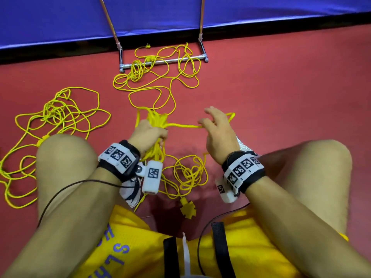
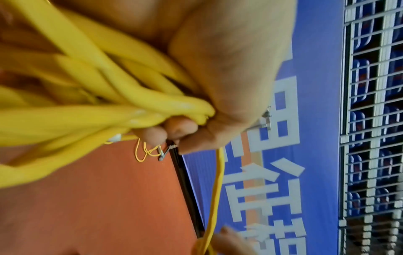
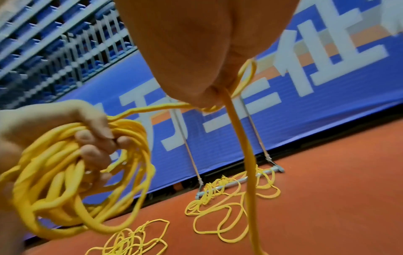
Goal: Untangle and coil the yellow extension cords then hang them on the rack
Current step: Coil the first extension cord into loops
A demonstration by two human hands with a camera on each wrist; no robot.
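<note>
Coiling step, landmark is the coil (image 1: 155,125) in my left hand (image 1: 147,134): fingers curled tight round a bundle of loops, held above the red floor (image 1: 281,87) between my knees. Just right of the coil my right hand (image 1: 217,135) pinches the feed strand (image 1: 184,126) between thumb and fingers, other fingers spread; hands apart, joined by that strand. To do it well I'd keep each new loop matched to the others, lay it flat into the left palm, and let the strand slide through the right fingers so twists run out. Below the coil, loose loops and a yellow plug (image 1: 187,207) lie on the floor; left of it sits a second tangled cord (image 1: 60,113); beyond it, more tangle drapes over the rack (image 1: 162,61) base by the blue banner (image 1: 60,21). Hard to tell: how many cords there are, which strand feeds from which pile, the rack's top is cut off, and the left wrist view is blurred.
</note>
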